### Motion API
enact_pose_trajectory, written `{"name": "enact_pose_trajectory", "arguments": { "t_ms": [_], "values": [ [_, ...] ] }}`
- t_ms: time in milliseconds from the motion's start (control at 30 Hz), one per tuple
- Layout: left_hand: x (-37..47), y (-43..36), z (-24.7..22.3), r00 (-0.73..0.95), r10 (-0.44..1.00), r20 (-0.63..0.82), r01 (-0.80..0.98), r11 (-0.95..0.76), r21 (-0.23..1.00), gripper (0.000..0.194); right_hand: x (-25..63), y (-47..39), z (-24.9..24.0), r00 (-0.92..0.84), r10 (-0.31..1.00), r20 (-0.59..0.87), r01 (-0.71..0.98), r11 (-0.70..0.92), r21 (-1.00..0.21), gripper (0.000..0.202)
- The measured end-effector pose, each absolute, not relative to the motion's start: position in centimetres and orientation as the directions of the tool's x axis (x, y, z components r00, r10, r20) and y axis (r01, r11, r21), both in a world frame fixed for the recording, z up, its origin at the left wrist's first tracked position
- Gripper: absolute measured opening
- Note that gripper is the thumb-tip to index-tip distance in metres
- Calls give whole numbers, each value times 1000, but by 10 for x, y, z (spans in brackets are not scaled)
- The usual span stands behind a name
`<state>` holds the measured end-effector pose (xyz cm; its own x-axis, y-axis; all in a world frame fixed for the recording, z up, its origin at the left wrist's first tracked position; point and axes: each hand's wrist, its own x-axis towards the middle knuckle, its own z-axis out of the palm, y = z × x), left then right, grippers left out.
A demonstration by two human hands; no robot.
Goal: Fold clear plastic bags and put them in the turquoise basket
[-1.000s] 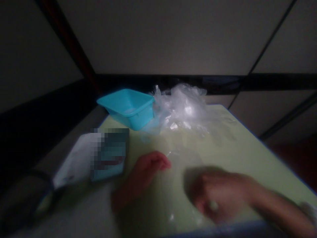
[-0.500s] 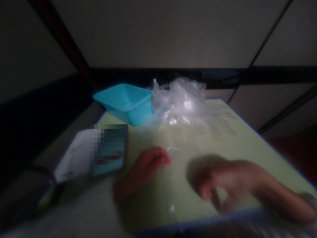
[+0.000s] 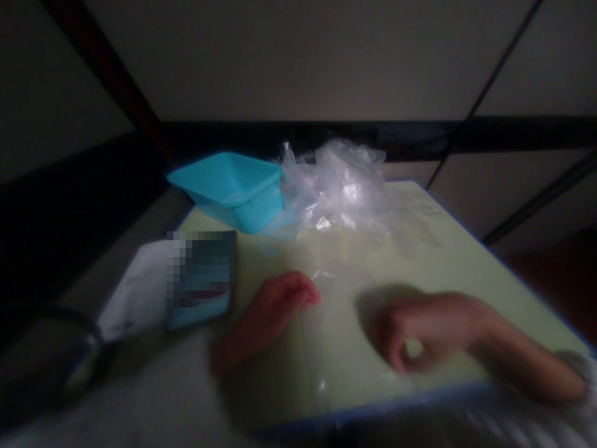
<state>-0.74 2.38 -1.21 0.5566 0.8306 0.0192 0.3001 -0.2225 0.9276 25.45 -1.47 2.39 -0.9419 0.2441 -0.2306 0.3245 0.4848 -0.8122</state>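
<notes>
A thin, clear plastic sheet or bag [image 3: 319,348] lies on the pale yellow-green table between my hands, its outline faint. My left hand [image 3: 284,298] rests by its left side with curled fingers pressed together; what they pinch is too small and dim to name. To the right, my right hand [image 3: 415,330] bends down over the table, thumb and forefinger meeting in a ring. Anything between those fingertips is hidden or blurred. Behind both hands sits a heap of crumpled clear plastic bags [image 3: 345,180].
A turquoise plastic basin [image 3: 259,202] stands at the back left, touching the plastic heap. A dark flat object, partly pixelated [image 3: 205,311], and a white sheet [image 3: 135,292] lie at the left. The table's blue edge [image 3: 373,407] runs along the front.
My right thumb has moved up to the forefinger, closing the gap between them. My left hand has kept its pose. The whole view has shifted slightly.
</notes>
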Motion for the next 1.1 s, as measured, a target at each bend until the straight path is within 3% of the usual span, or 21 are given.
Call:
{"name": "enact_pose_trajectory", "arguments": {
  "t_ms": [233,467,733,1100],
  "values": [
    [-6,24,-11,550,835,22,293,-217,931,20,257,-16,25,-963,154,-219,266,444,-855,4],
    [-6,24,-9,542,840,3,313,-205,927,19,257,-20,24,-939,156,-306,343,463,-817,13],
    [-6,26,-11,554,833,-7,292,-186,938,21,256,-20,18,-947,146,-285,320,499,-806,22],
    [-8,26,-16,550,835,-9,296,-185,937,20,259,-20,26,-958,137,-253,287,511,-810,19]
  ]
}}
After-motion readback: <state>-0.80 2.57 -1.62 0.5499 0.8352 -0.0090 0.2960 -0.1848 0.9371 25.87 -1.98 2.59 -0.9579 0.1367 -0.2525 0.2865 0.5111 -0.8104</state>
